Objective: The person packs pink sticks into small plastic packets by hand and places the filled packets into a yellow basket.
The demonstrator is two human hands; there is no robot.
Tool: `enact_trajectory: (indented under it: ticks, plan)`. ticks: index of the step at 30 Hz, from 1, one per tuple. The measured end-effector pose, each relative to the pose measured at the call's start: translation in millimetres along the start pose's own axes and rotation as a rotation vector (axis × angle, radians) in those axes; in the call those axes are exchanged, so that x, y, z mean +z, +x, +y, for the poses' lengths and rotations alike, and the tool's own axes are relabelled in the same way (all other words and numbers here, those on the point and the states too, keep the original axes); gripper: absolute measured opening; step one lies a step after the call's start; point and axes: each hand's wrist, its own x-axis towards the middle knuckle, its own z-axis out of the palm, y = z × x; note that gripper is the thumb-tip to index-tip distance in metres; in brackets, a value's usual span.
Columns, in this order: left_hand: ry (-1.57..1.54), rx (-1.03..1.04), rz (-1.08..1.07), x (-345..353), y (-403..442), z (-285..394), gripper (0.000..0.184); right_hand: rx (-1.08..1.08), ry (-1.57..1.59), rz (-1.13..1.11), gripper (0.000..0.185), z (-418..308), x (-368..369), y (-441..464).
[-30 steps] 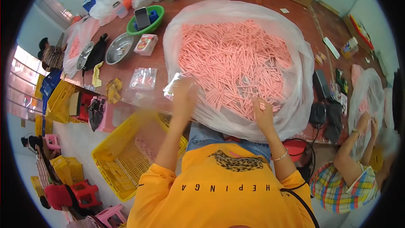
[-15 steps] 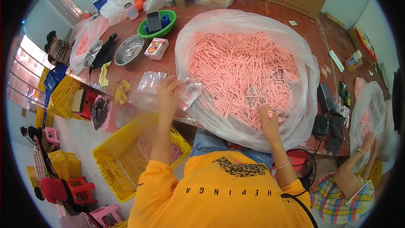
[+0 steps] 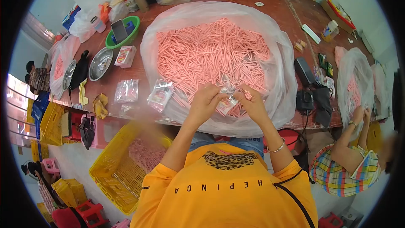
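Note:
Between my hands is a small clear plastic packet with red print, over the near part of a big heap of thin pink sticks. My left hand is closed on the packet's left side. My right hand pinches its right side, and a few pink stick ends show at its fingers. The heap lies in a large translucent plastic bag with its rim spread wide. To the left of my left hand lie a stack of printed packets and a stack of clear packets.
A metal bowl, a small box and a green basin holding a phone stand at left. Below the table edge is a yellow crate with pink contents. A person in a checked top works at right; black devices lie between us.
My left hand has moved right from the packet stack to over the sticks, with a packet. My right hand has come to meet it, and both now hold the packet. The view has shifted.

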Motion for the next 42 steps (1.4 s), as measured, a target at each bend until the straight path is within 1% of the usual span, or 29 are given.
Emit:
enact_trajectory:
  ticks: [1,4,5,7,8,10,11,13,15,18,22,27,30,33,34,36,39,42]
  plan:
    - [0.041,0.082,-0.02,1,1,-1,0.014,-0.009,0.012,-0.001,0.017,-3,-2,0]
    - [-0.065,-0.128,-0.109,1,0,10,0.011,-0.016,0.033,0.022,0.017,-10,1,-3]
    - [-0.09,-0.148,-0.091,2,-1,10,0.01,-0.011,0.029,0.047,0.016,-5,3,-4]
    - [-0.136,-0.187,-0.049,5,-3,7,0.01,0.045,0.085,0.026,0.018,1,2,-4]
    - [-0.101,-0.103,-0.037,4,-3,5,0.009,0.099,0.144,-0.019,0.022,3,0,-4]
    - [-0.031,0.063,-0.01,0,0,0,0.007,0.076,0.508,-0.18,0.03,12,-11,0]
    - [-0.071,0.085,-0.041,-4,0,-3,0.007,-0.005,0.811,-0.295,0.034,21,-23,8]
    - [-0.152,0.127,-0.102,-10,-1,-7,0.007,-0.06,1.075,-0.279,0.043,12,-26,9]
    - [-0.19,0.149,-0.136,-6,-2,-5,0.009,-0.008,0.994,-0.016,0.05,-7,-18,5]
    - [-0.217,0.176,-0.157,2,-3,-9,0.012,-0.087,0.976,-0.131,0.05,-32,-8,6]
    - [-0.175,0.161,-0.13,4,-3,1,0.016,-0.059,0.993,-0.164,0.051,-28,1,9]
    - [-0.272,0.039,0.008,17,-15,-9,0.016,-0.042,0.887,-0.149,0.052,-28,5,7]
    - [-0.348,-0.018,0.044,25,-19,-5,0.015,-0.025,0.688,-0.135,0.051,-33,7,6]
    - [-0.347,-0.039,0.099,33,-23,-1,0.014,-0.164,0.146,-0.122,0.049,-33,12,2]
    - [-0.335,-0.038,0.12,35,-22,-1,0.014,-0.146,0.272,-0.103,0.051,-31,14,2]
    - [-0.346,-0.048,0.187,39,-24,-5,0.014,-0.103,0.521,-0.066,0.059,-19,19,1]
    - [-0.348,-0.052,0.255,39,-26,-13,0.014,-0.067,0.249,-0.046,0.091,-4,-3,-5]
    - [-0.352,-0.046,0.299,41,-23,-16,0.015,0.07,0.032,-0.085,0.083,13,-5,-11]
